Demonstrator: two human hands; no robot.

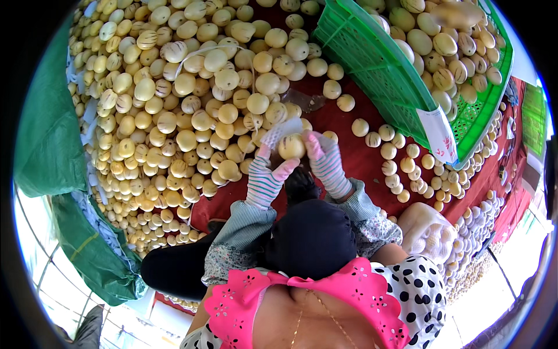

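Note:
In striped gloves with pink fingertips, my two hands meet over the edge of a big heap of fruit. A pale yellow pepino melon (291,146) with thin dark stripes sits between them. My left hand (263,181) closes around its near-left side, thumb below it, fingertips at a white foam net sleeve (281,134). This sleeve lies against the far-left side of the melon, not around it. Fingers of my right hand (329,167) press on the melon's right side. How firmly each hand grips is partly hidden.
Loose pepino melons (186,84) cover the left and far side. A green plastic crate (363,70) full of them stands at far right on red cloth (357,157). Nearer right are a bag of white foam nets (427,230) and rows of netted fruit (474,232). Green sheeting (46,128) hangs left.

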